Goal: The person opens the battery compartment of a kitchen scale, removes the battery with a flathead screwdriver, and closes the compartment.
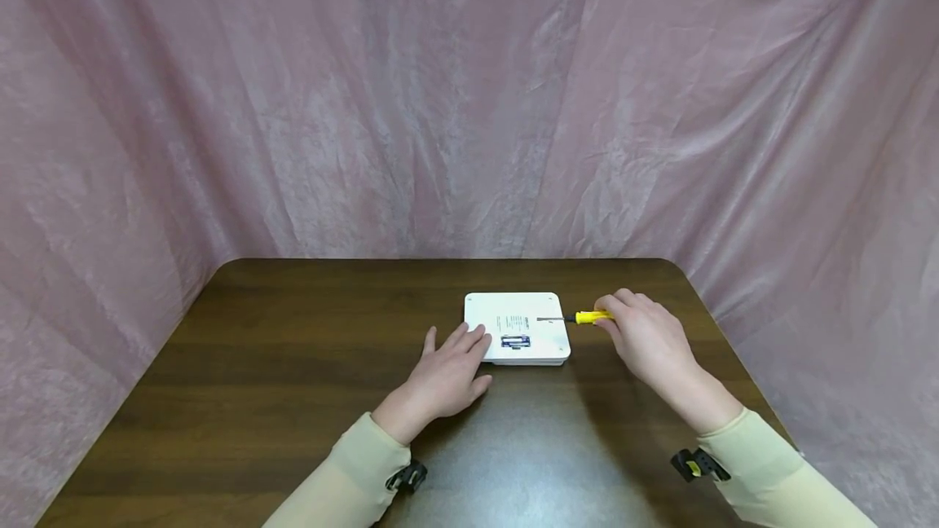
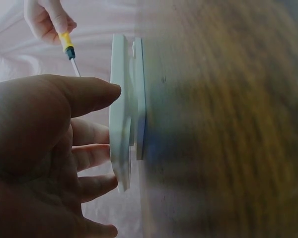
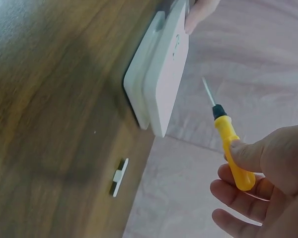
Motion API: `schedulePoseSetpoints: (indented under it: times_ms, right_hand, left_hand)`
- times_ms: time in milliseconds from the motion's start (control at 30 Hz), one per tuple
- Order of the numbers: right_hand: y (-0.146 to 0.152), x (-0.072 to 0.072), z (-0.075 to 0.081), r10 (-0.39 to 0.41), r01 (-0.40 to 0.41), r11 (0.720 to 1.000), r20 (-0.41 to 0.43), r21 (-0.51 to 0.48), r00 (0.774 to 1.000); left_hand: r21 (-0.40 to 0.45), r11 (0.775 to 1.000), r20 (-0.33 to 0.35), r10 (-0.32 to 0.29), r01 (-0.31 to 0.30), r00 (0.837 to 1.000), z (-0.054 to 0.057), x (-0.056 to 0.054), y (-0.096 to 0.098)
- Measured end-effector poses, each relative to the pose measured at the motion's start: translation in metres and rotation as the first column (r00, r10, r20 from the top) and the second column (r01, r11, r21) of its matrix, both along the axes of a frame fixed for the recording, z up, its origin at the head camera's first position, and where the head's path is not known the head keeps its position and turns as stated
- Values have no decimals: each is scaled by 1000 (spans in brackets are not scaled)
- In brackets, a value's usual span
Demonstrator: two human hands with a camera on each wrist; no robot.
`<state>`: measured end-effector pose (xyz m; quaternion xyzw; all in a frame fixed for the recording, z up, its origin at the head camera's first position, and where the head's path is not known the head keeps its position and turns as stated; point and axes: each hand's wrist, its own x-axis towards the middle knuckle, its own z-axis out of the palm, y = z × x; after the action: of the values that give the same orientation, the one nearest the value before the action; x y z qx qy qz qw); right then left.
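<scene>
A flat white device, looking like a kitchen scale turned underside up, lies on the table, with an uncovered battery compartment and a printed label facing up. My left hand rests with spread, fairly straight fingers on its near left corner; in the left wrist view the fingertips touch its edge. The right hand grips a yellow screwdriver by its handle, thumb against fingers. Its thin metal shaft points left and overlaps the device's right part in the head view; the right wrist view shows the tip raised off the surface.
A small white piece, shaped like a battery cover, lies on the table beside the device, hidden behind the right hand in the head view. The brown wooden table ends at a pink curtain.
</scene>
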<state>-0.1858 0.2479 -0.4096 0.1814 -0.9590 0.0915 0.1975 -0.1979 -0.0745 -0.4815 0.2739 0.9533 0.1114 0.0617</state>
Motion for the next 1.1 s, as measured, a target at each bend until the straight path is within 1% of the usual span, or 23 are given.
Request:
schedulePoseSetpoints:
  times_ms: [200,433,567,800,1100]
  right_hand:
    - [-7,0,3,38,-38,999,13,33,999]
    - [-12,-1,5,43,-46,997,45,69,998]
    - [-15,-2,5,49,-53,996,50,76,998]
    - [-21,-6,4,66,-69,994,38,87,997]
    - [-27,-10,0,96,-95,987,-3,127,995]
  left_hand:
    - [0,1000,-7,0,0,1000,1,-1,1]
    - [0,1000,-10,-3,3,1000,0,-1,1]
    - [-1,1000,-18,-4,4,1000,0,-1,0]
    - [-5,1000,-20,-1,1,1000,-1,-1,0]
    - [-5,1000,-23,-8,8,1000,-3,-2,0]
